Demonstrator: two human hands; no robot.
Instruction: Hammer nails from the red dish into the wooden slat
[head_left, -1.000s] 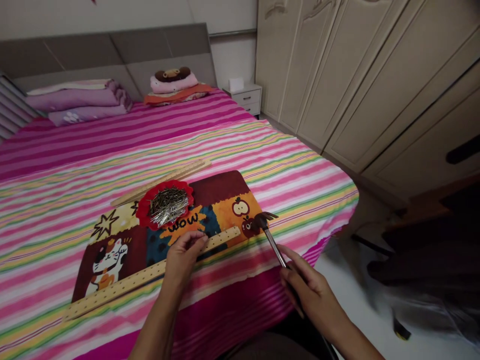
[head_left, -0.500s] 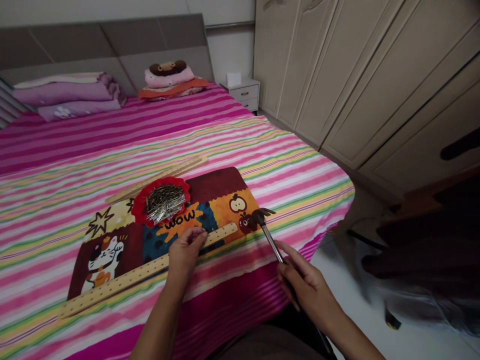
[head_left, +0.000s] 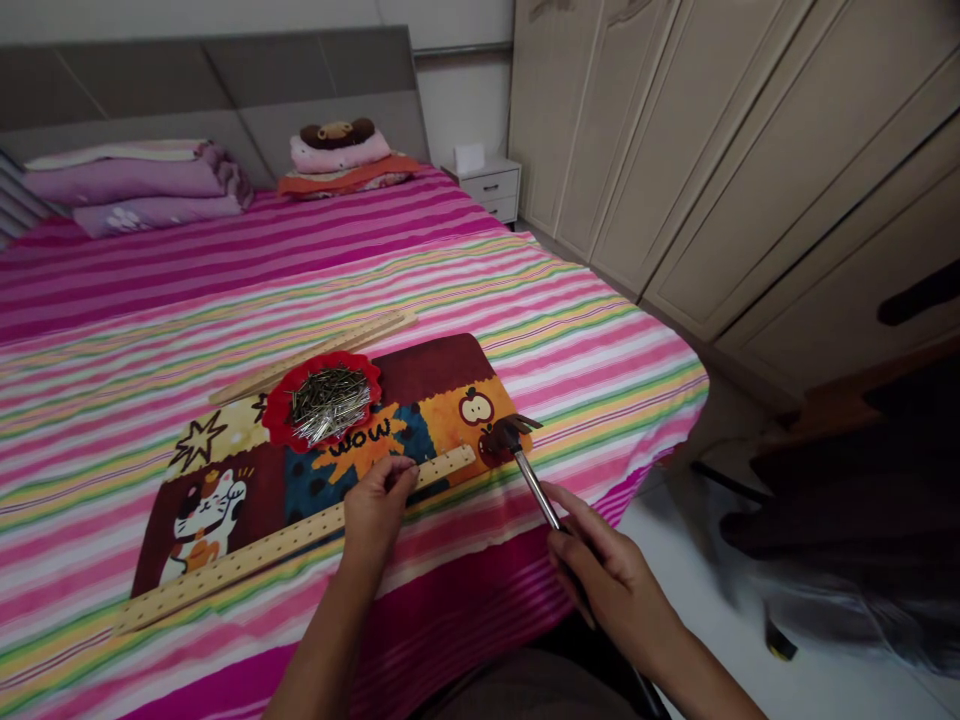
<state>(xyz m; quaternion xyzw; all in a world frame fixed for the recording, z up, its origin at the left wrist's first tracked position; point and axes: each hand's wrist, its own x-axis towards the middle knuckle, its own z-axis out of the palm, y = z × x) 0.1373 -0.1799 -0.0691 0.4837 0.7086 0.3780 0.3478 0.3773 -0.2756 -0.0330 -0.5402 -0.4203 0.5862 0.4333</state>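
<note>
A long wooden strip [head_left: 247, 555] dotted with holes lies across a cartoon-printed mat [head_left: 442, 385] on the striped bed. My left hand [head_left: 379, 510] rests on the strip near its right part, with thumb and fingers pinched together over it; anything between them is too small to see. My right hand [head_left: 607, 580] grips the metal handle of a small hammer [head_left: 517, 450]. The hammer's dark head hovers at the mat's right edge, just past the strip's right end. A red dish [head_left: 281, 405] heaped with nails [head_left: 328, 403] sits on the mat behind the strip.
More wooden strips [head_left: 315, 352] lie behind the red dish. Folded bedding [head_left: 135, 185] and a plush toy on pillows [head_left: 341, 150] sit by the headboard. A nightstand [head_left: 487, 185] and wardrobe doors [head_left: 675, 150] stand to the right. The bed edge drops to the floor at the right.
The hammer head has shifted slightly left, nearer the strip's right end. My left hand stays pinched on the strip. The view has moved a little.
</note>
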